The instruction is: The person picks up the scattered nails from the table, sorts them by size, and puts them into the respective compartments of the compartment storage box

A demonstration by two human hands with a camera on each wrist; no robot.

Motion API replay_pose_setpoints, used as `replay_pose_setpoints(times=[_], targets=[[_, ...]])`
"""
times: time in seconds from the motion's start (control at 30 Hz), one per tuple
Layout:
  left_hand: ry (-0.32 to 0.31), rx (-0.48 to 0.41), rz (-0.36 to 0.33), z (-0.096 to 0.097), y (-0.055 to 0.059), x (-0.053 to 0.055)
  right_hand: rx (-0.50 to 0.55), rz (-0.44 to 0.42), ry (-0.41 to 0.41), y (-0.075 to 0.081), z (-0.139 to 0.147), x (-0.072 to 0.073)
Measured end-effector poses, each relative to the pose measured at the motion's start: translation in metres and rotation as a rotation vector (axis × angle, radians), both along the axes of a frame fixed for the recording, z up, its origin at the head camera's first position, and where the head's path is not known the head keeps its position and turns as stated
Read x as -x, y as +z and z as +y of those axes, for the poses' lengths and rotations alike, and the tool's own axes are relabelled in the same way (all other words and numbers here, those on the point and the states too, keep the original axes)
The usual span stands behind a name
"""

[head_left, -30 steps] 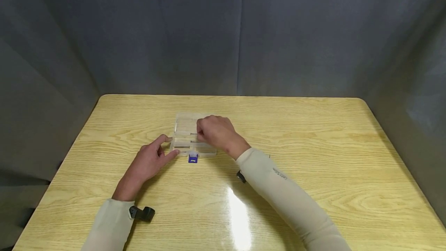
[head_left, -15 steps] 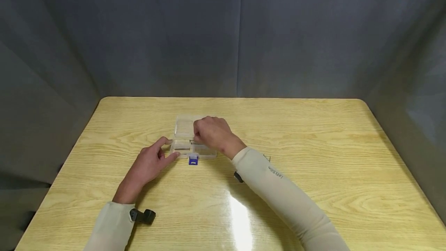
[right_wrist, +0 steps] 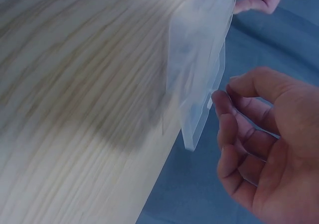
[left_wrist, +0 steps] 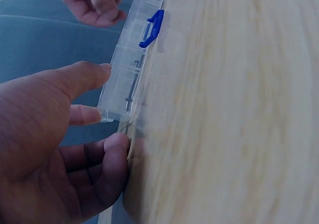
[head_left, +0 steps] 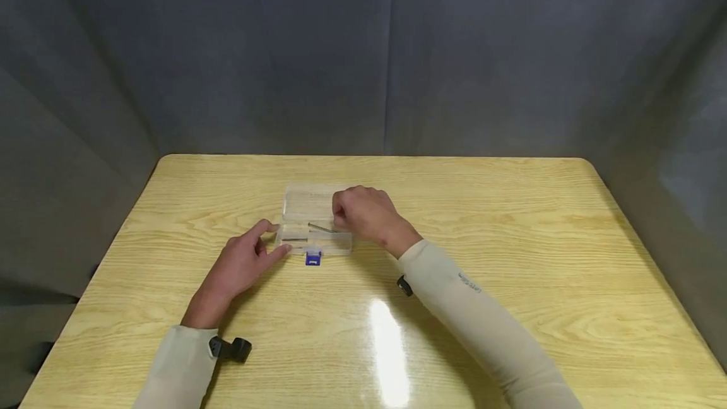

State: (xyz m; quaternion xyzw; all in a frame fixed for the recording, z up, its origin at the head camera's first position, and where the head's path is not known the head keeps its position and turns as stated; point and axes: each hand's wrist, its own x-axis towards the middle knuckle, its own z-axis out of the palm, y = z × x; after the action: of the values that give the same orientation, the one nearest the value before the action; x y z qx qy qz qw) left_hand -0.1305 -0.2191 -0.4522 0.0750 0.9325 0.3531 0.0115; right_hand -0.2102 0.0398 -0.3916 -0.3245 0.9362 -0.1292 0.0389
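A clear plastic compartment box (head_left: 331,243) with a blue latch (head_left: 313,258) lies on the table, its clear lid (head_left: 307,201) folded back. My left hand (head_left: 244,259) holds the box's left end between thumb and index finger. A thin nail (head_left: 322,228) lies slantwise in a right-hand compartment. Another nail (left_wrist: 133,87) rests in the left end of the box. Just above the right side is my right hand (head_left: 369,214), fingers loosely curled. Nothing shows between its fingertips in the right wrist view.
The wooden table (head_left: 511,238) extends around the box, with a bright reflection at the front. Dark grey curtains (head_left: 272,55) hang behind and on both sides. My forearms wear pale sleeves and wrist cameras.
My right hand has lowered a nail into the box, then shifted right and away from it. The nail now lies slanted. My left hand has stayed in place.
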Motion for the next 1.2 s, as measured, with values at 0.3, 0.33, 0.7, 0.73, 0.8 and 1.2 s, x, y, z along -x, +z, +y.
replay_pose_setpoints(times=[0.3, 0.33, 0.7, 0.73, 0.8, 1.2], targets=[[0.000, -0.008, -0.012, 0.000, 0.001, 0.000, 0.025, -0.013, -0.038, 0.003, 0.030, -0.006], [0.001, -0.011, -0.013, -0.001, 0.001, 0.000, 0.028, -0.018, -0.040, 0.003, 0.033, -0.007], [0.006, -0.002, -0.012, -0.003, 0.001, 0.000, 0.023, -0.036, -0.062, -0.003, 0.062, -0.017], [0.005, -0.002, -0.013, -0.003, 0.001, -0.001, 0.025, -0.034, -0.065, -0.004, 0.064, -0.018], [0.004, -0.002, -0.015, -0.002, 0.001, -0.001, 0.029, -0.023, -0.076, -0.005, 0.069, -0.019], [0.006, 0.003, -0.020, -0.002, 0.003, -0.002, 0.039, -0.039, -0.114, -0.011, 0.101, -0.031]])
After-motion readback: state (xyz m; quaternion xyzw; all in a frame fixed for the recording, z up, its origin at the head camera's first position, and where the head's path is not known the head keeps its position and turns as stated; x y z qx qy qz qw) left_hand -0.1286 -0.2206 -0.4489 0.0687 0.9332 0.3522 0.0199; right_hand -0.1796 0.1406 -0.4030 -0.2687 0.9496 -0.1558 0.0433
